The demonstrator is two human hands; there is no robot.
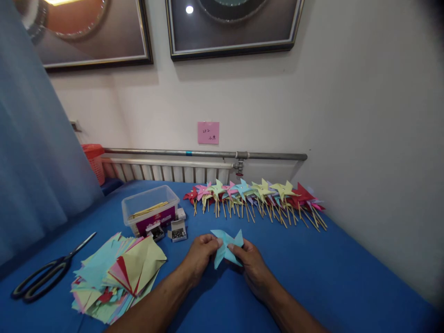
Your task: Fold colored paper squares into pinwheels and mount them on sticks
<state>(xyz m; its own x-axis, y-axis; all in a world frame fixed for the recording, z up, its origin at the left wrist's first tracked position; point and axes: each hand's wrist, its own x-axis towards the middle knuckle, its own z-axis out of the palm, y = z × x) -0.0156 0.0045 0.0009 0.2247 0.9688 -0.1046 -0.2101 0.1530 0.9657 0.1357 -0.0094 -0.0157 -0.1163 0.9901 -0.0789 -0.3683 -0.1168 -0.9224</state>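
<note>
Both hands, left hand and right hand, pinching light blue paper pinwheel over table. Paper looking thin, floppy, creasing easily; gripping best at folded centre, fingertips only.

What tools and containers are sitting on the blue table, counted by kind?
Scissors: 1
Clear plastic tub: 1
Small pin boxes: 3
Heap of cut paper squares: 1
Row of finished pinwheels: 1
Total: 7
Both hands, left hand and right hand, hold a light blue paper pinwheel.
</note>
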